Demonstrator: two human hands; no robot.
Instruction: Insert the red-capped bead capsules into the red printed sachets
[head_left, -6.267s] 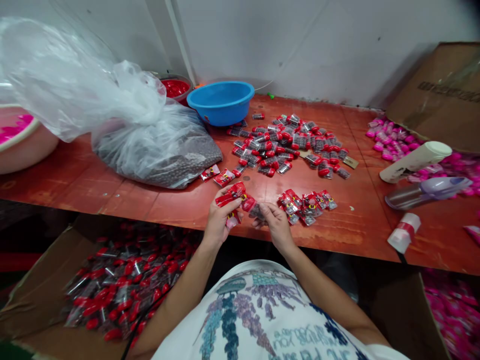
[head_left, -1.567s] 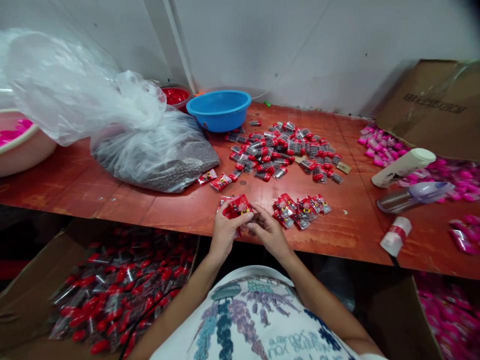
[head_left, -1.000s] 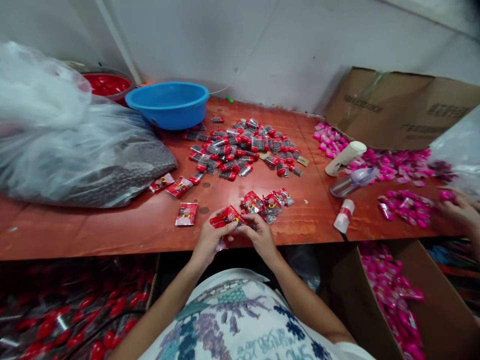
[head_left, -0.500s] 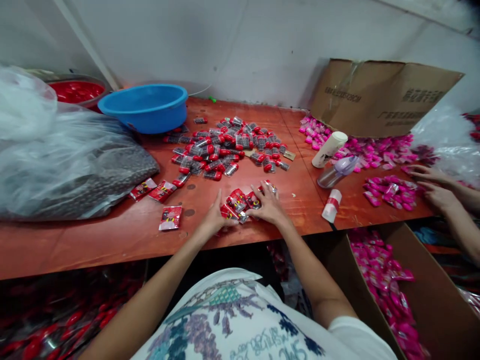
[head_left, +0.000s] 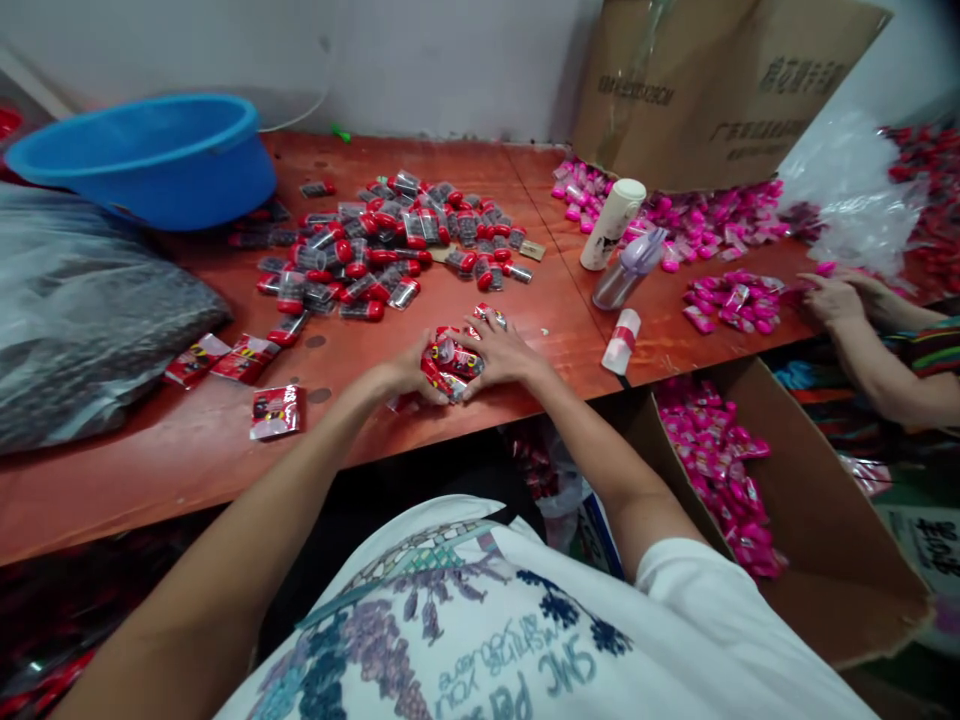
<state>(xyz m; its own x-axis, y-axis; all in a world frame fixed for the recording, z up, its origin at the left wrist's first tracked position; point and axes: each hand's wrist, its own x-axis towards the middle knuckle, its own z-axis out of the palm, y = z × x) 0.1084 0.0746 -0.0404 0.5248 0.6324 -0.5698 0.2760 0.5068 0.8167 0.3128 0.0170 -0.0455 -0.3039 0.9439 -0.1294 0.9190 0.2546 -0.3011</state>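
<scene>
My left hand [head_left: 414, 368] and my right hand [head_left: 501, 352] curve around a small bunch of shiny red printed packets [head_left: 453, 362] near the table's front edge. The packets are squeezed between both palms, and the fingers partly hide them. One packet pokes out past my right fingertips. To the left, a single red packet [head_left: 275, 411] lies flat, with two more packets [head_left: 244, 358] behind it. Beyond my hands spreads a pile of small clear tubes with red caps [head_left: 390, 240].
A blue basin [head_left: 150, 165] and a large plastic bag [head_left: 82, 330] stand left. Right are a white bottle [head_left: 613, 225], a purple-lidded cup [head_left: 628, 268], a white-and-red roll [head_left: 621, 342] and pink packets [head_left: 735, 302]. A carton [head_left: 840, 560] sits below; another person's hands work at far right.
My hands have come closer together, gathering the spread red packets into a tighter bunch. The view has shifted, so the table's contents appear further left and higher.
</scene>
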